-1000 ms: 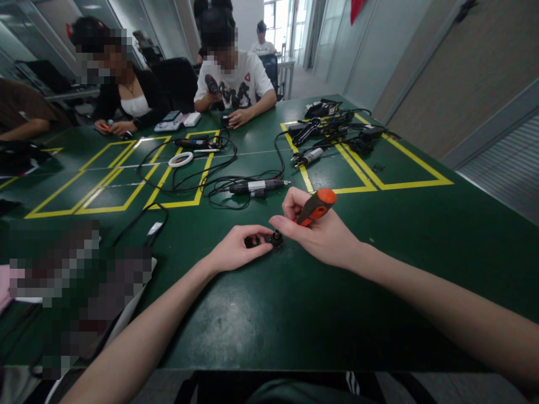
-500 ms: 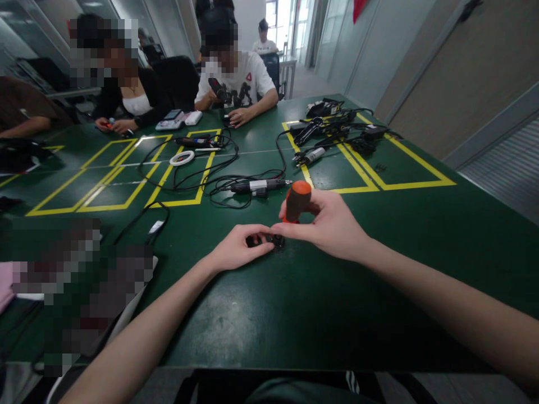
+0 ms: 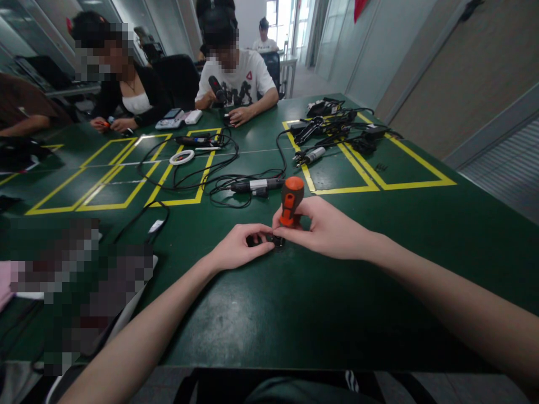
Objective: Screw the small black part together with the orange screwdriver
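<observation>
Gripping the orange-and-dark screwdriver (image 3: 292, 197) low down, our right hand (image 3: 326, 224), thumb and fingers closed, holds its long axis nearly upright, handle above the small black part (image 3: 277, 241) and slightly right. Our left hand (image 3: 236, 247), half-curled, pinches that part from the left on the green table (image 3: 320, 314); we cannot see the screwdriver's tip.

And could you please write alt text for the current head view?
A right hand grips an orange-and-dark screwdriver above a small black part, which the left hand holds on a green table. Corded tools lie beyond; co-workers sit across the table.
</observation>
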The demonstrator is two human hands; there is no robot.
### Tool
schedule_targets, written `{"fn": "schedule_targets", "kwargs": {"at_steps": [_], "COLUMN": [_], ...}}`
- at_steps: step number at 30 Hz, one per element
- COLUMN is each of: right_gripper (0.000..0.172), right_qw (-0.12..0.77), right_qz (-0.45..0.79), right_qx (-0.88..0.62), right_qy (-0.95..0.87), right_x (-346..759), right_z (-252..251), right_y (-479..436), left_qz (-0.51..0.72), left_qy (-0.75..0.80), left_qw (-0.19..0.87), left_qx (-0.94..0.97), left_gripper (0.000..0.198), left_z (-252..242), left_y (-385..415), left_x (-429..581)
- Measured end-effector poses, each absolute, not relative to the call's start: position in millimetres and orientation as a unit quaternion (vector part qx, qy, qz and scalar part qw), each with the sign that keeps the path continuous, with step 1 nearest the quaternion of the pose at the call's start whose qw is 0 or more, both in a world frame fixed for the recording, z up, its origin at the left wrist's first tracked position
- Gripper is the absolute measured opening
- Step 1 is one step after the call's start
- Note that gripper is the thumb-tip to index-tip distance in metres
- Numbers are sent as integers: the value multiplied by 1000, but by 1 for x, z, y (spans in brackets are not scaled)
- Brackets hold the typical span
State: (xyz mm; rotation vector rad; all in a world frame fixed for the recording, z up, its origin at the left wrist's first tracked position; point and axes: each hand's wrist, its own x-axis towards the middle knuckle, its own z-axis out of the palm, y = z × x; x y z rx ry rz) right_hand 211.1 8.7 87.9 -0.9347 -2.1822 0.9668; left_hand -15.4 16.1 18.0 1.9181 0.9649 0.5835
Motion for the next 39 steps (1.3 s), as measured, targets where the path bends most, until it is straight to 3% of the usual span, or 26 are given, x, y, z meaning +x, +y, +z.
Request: {"fn": "schedule_targets", "kwargs": {"at_steps": [14, 24, 32, 39], "right_gripper": [27, 14, 23, 11], "right_qw": [288, 305, 308, 351], "right_qz": [371, 351, 355, 344], "right_qx": [-339, -380, -370, -379], "right_qy": [-815, -799, -801, -785], "right_x": [209, 207, 206, 205], "right_z": [90, 89, 90, 87], "right_y": [6, 6, 3, 4], "left_qz": [229, 228, 225, 234], "left_qy": [394, 401, 397, 396], "left_qw": [445, 448, 447, 441], "left_qx": [771, 766, 769, 771], "left_gripper": [38, 31, 35, 32], "left_z": [18, 20, 19, 18], "left_y": [17, 15, 16, 16], "left_x": [-15, -15, -15, -15]}}
